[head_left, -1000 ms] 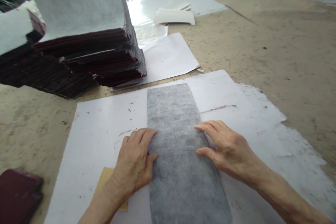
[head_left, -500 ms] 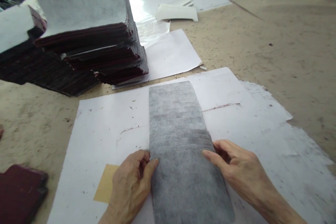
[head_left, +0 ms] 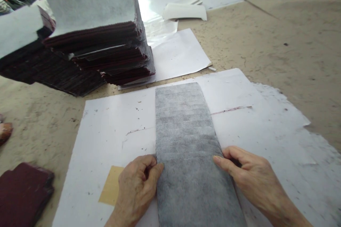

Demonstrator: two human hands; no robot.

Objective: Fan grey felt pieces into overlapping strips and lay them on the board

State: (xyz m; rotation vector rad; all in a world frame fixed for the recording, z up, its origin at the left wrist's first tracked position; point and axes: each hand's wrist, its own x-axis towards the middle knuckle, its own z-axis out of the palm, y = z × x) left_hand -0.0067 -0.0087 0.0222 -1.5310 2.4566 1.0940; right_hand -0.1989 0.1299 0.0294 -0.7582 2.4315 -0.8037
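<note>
Step in hand, judged: squaring grey felt strip (head_left: 186, 142) on white paper (head_left: 112, 127); left hand (head_left: 137, 188) and right hand (head_left: 247, 177) curled, pinching its long edges; next move needs even pull.

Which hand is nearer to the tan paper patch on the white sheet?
Left. The left hand lies right beside the tan patch; the right hand sits across the grey strip.

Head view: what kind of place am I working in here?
Probably a small workshop for leather or fabric goods: tall stack of dark red pieces, grey felt-like strip gripped by both hands on white paper sheets, a wide, stained worktable.
</note>
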